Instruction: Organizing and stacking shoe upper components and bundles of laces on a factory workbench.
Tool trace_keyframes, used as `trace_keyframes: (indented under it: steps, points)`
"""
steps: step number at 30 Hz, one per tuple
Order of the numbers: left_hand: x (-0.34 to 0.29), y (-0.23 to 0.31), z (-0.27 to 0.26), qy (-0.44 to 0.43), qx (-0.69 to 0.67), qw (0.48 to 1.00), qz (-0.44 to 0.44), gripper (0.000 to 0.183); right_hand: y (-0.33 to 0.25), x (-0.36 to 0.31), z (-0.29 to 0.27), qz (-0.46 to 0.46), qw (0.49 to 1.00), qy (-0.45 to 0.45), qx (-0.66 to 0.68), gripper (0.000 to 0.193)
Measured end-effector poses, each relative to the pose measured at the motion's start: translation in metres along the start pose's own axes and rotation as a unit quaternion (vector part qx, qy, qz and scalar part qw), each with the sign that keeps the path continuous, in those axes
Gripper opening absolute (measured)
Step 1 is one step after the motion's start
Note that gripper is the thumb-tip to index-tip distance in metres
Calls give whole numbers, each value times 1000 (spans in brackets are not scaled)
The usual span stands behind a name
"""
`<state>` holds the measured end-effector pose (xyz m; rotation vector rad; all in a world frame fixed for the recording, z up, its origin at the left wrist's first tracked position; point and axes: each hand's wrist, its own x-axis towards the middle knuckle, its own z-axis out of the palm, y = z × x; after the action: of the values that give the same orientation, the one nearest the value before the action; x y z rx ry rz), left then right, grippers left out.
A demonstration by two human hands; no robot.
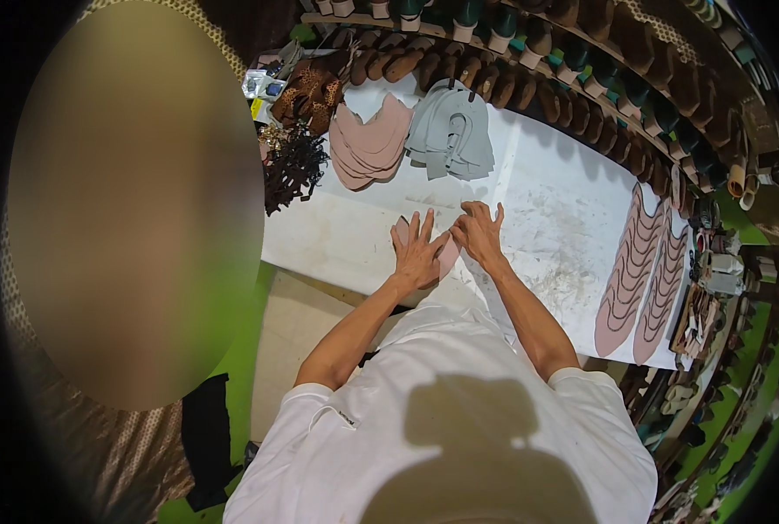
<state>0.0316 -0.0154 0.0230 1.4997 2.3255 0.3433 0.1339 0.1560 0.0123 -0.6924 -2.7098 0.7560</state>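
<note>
My left hand (419,257) lies spread over a pink insole-shaped piece (449,254) near the front edge of the white table. Parts of that piece show on either side of the hand, the rest being covered. Close by on the right, my right hand (480,234) has bent fingers, with the thumb side pinching at the piece's edge beside my left thumb. Beyond the hands sit a stack of curved pink pieces (368,148) and a stack of grey cut pieces (451,131).
Two rows of overlapping pink insoles (623,284) lie on the right of the white table (542,188). Dark strips (293,170) and brown patterned material (309,94) are heaped at the far left. Shelves of shoes (573,74) curve around the back and right.
</note>
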Motion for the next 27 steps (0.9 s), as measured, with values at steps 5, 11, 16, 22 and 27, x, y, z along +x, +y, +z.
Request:
trace_keyframes:
  steps: [5,11,16,22,27]
  points:
    - [4,-2,3,-3,17,1000,-3,70,5,-1,4,-7,1000,0,5,14]
    - [3,-1,1,-6,6,1000,-7,68,6,-1,5,-13,999,29,-4,17]
    - [4,1,3,2,-2,1000,-5,66,9,1,5,-4,999,37,-7,18]
    - [7,0,3,8,-29,999,-14,62,8,6,4,25,1000,-3,-10,17]
    - [8,0,5,18,-19,1000,-6,61,2,8,2,81,996,27,-24,21]
